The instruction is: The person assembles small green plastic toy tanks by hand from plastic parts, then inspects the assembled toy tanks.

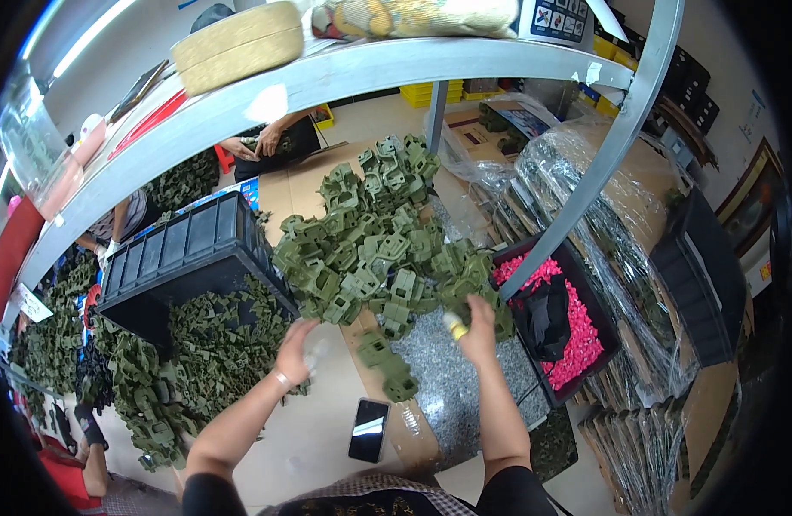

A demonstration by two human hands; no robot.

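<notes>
A big heap of olive-green moulded plastic parts (387, 249) is piled in front of me. At its near left edge is my left hand (295, 353), fingers apart and a little blurred, with nothing seen in it. My right hand (477, 334) is open at the heap's near right edge, its fingertips against the green parts. Yellow tape or a finger cover shows on its thumb. Between my hands, a few joined green parts (387, 365) lie apart from the heap, on cardboard (411, 430) and a speckled grey surface (452, 396).
A phone (368, 430) lies near me. At left, a tipped black crate (185, 249) spills small green pieces (224, 344). On the right stands a black bin (611, 348) of pink pieces with a black cloth. A metal shelf beam (465, 64) crosses above; other people work beyond and at left.
</notes>
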